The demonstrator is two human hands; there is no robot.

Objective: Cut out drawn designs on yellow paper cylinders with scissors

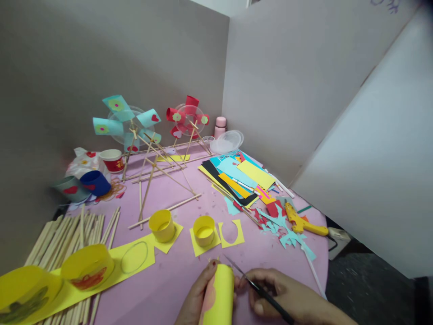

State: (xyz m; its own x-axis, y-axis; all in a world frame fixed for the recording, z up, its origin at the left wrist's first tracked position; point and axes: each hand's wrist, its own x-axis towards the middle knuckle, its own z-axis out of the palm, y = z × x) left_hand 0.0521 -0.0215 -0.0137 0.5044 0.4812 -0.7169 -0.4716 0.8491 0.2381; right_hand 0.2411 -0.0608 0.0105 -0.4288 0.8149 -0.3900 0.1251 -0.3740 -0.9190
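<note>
My left hand (198, 295) is wrapped round a rolled yellow paper tube (223, 293) at the bottom centre, with a pink scalloped shape on its left side. In my right hand (272, 293) is a black-handled tool with a thin pointed metal blade (259, 289); whether it is a knife or scissors I cannot tell. Its tip points up and left, close to the tube's top end. Just beyond stand two small yellow paper cups (204, 231) on yellow paper squares. Beside them lies a yellow paper frame (232, 233) with a round hole cut out.
Wooden sticks (67, 243) and a yellow strip (138, 257) with paper rings lie left. Behind stand a blue pinwheel (117, 108), a red pinwheel (192, 106) and a stick frame (154, 167). Coloured paper (255, 175), scraps (280, 223) and a yellow glue gun (299, 223) lie right.
</note>
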